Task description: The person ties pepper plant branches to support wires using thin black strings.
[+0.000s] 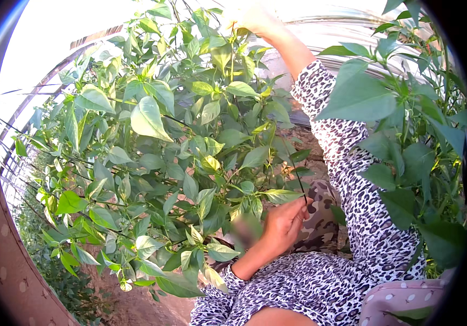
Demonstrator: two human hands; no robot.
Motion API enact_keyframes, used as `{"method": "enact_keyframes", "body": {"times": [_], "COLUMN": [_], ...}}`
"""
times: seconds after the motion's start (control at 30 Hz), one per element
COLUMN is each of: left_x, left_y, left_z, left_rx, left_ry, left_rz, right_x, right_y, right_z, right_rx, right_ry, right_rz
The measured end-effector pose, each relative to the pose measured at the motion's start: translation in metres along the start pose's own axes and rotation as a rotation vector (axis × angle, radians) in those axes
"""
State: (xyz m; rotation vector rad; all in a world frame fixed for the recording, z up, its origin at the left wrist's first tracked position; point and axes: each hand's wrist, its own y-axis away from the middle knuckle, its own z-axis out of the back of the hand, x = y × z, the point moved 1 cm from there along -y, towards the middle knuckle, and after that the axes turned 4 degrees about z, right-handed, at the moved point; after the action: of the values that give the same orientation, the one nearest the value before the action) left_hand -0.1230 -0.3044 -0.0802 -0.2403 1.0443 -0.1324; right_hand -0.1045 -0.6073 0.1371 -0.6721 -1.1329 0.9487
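Low in the middle, my left hand (pixel 284 224) pinches a thin dark cord (pixel 299 181) between thumb and fingers. The cord rises from that hand into the foliage, where its far end is lost. My right hand (pixel 253 20) is raised at the top, above the upper shoots of a leafy pepper plant (pixel 200 134). Glare washes out its fingers, so whether they hold anything is hidden. A thin stem or string (pixel 232 53) runs up close beneath it. Several leaves hang just left of my left hand.
Another leafy plant (pixel 400 163) crowds the right side, its leaves overlapping my right sleeve (pixel 339 134). Dark cords (pixel 25 134) slant through the plant at left. A camouflage-clad leg (pixel 319 220) lies beside my left hand. Bare soil (pixel 147 301) shows below; clear plastic sheeting (pixel 331 24) is behind.
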Motion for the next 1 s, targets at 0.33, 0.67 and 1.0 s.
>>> {"method": "enact_keyframes", "body": {"times": [0.33, 0.67, 1.0], "left_x": [0.01, 0.017, 0.085], "left_y": [-0.018, -0.084, -0.154], "left_z": [0.005, 0.069, 0.129], "left_rx": [-0.021, -0.712, -0.535], "left_ry": [-0.101, -0.282, 0.384], "left_rz": [-0.001, -0.347, 0.221], "right_x": [0.04, -0.005, -0.017], "right_y": [0.068, 0.11, 0.117], "right_z": [0.014, -0.056, -0.097], "right_rx": [-0.007, 0.344, 0.35], "right_ry": [-0.197, 0.108, -0.875], "right_rz": [-0.069, -0.044, -0.353]}}
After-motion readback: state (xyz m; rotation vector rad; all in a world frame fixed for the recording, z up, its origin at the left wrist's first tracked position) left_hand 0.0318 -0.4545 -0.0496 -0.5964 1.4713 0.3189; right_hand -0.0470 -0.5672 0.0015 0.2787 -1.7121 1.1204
